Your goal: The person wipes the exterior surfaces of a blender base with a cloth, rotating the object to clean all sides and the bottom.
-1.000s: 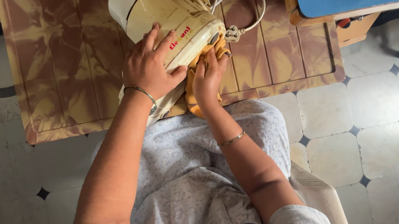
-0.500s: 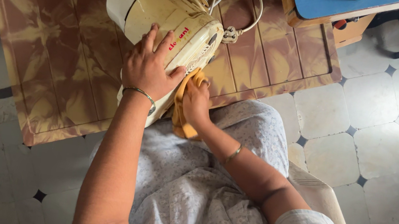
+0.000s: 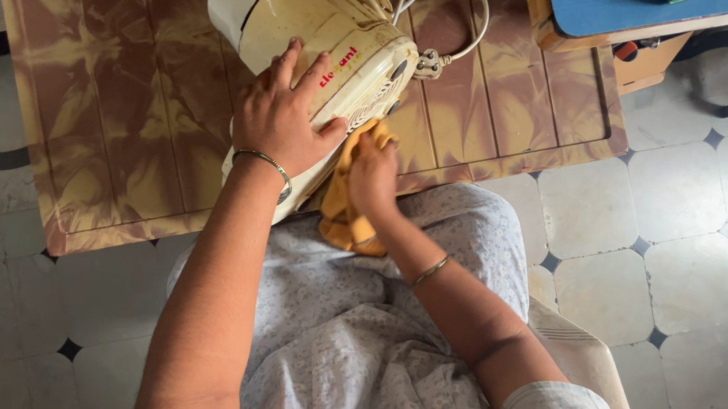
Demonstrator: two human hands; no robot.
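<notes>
The cream appliance [image 3: 313,33], a yellowed plastic machine lying tipped on its side, sits at the near middle of the brown marbled worktop [image 3: 110,99], its near end hanging over the edge toward the person's lap. Starting at the left: the left hand [image 3: 280,120] lies flat on the casing, fingers spread, palm pressing down to steady it; nothing is gripped, it is a bracing hold, with a thin bangle at the wrist. Moving right, the right hand [image 3: 375,177] is clenched around a yellow cloth [image 3: 345,216] and pushes it against the lower near side of the casing, just under the vent slots.

What has changed: a second ago that cloth was up at the right corner of the body, near the dark knobs; half a second ago it had slid down toward the near edge; now it sits low again, bunched between the casing and the lap. The left hand has hardly shifted. So the wiping has run down the right flank of the machine in short strokes, and the upper corner now shows bare.

Further right, a white cord [image 3: 451,6] loops off the far end to a plug [image 3: 428,62] lying on the worktop. At the far right a blue-topped table [image 3: 624,8] is cut off by the frame.

Hard to make out: the underside of the appliance, most of the cloth beneath the hand, and a white object at the top edge, only partly in view.
</notes>
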